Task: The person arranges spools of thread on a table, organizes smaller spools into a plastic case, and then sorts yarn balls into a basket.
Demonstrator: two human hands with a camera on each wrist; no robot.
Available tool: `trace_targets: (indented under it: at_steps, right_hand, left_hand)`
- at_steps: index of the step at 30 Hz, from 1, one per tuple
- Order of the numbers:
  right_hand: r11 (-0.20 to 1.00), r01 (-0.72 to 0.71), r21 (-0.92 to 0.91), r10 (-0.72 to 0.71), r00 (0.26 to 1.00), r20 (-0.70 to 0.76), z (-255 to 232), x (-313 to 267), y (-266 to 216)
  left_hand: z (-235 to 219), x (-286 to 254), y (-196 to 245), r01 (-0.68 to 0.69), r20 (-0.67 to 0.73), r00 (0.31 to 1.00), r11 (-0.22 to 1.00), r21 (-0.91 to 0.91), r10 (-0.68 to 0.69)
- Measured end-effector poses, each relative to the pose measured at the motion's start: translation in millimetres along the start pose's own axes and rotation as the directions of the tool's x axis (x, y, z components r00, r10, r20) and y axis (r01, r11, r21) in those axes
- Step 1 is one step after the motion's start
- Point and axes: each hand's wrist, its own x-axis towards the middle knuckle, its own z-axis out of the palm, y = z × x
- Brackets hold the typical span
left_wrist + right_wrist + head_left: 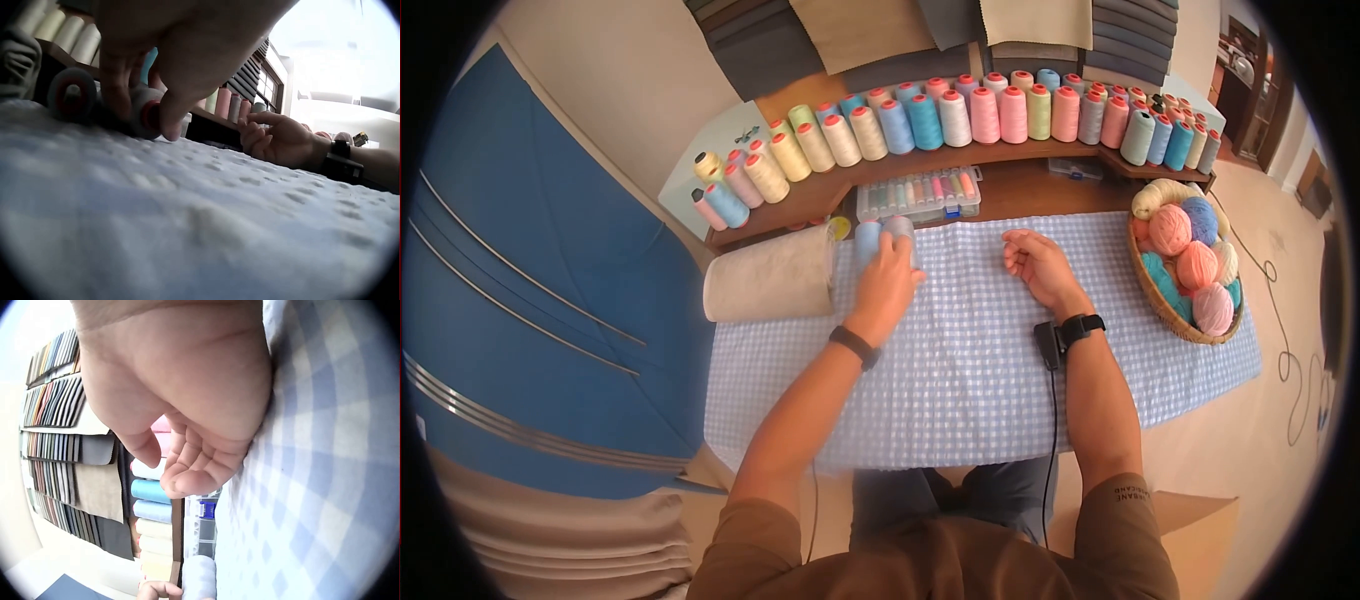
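Two thread spools lie side by side on the checked cloth point(960, 400), a light blue one point(867, 240) on the left and a grey one point(899, 229) on the right. My left hand point(885, 287) pinches the grey spool, whose red-cored end point(149, 114) faces the left wrist camera between thumb and fingers. The other spool point(72, 95) lies beside that hand. A pale spool point(200, 576) shows at the bottom of the right wrist view, by the left fingertips. My right hand point(1040, 268) rests palm up on the cloth, fingers loosely curled, holding nothing.
Rows of upright spools point(925, 124) line the curved wooden shelf point(800, 203). A clear case point(918, 196) of small spools sits below it. Left stands a beige fabric roll point(770, 277); right, a wicker basket point(1165, 308) of yarn balls. Cables hang from both wrists.
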Motion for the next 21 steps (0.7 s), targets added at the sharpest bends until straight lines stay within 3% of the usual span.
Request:
trace_targets:
  at_steps: [6,10,12,16,18,21]
  right_hand:
    - [1.0,0.007,-0.002,-0.007,1.0,0.001,2,-1,0]
    - [1.0,0.011,-0.015,-0.011,1.0,-0.001,3,-1,0]
    - [1.0,0.011,-0.014,-0.011,1.0,-0.007,3,-2,0]
    - [1.0,0.007,-0.01,-0.007,1.0,-0.002,5,-3,-2]
    - [1.0,0.01,-0.005,-0.01,1.0,0.01,4,-2,-2]
    - [1.0,0.011,-0.001,-0.011,1.0,0.024,-1,-1,2]
  left_hand:
    - [1,0,-14,-0.013,-0.021,1.0,1.0,0.004,0.013]
    - [-33,4,-10,0.036,-0.164,0.986,0.999,-0.035,-0.041]
    - [-62,28,-38,0.063,-0.272,0.96,0.998,-0.022,-0.067]
    - [-116,84,-113,0.127,-0.456,0.89,0.961,0.245,-0.001]
    - [-139,107,-143,0.27,-0.377,0.914,0.915,0.299,-0.147]
    - [-151,126,-181,0.28,-0.225,0.952,0.888,0.365,-0.208]
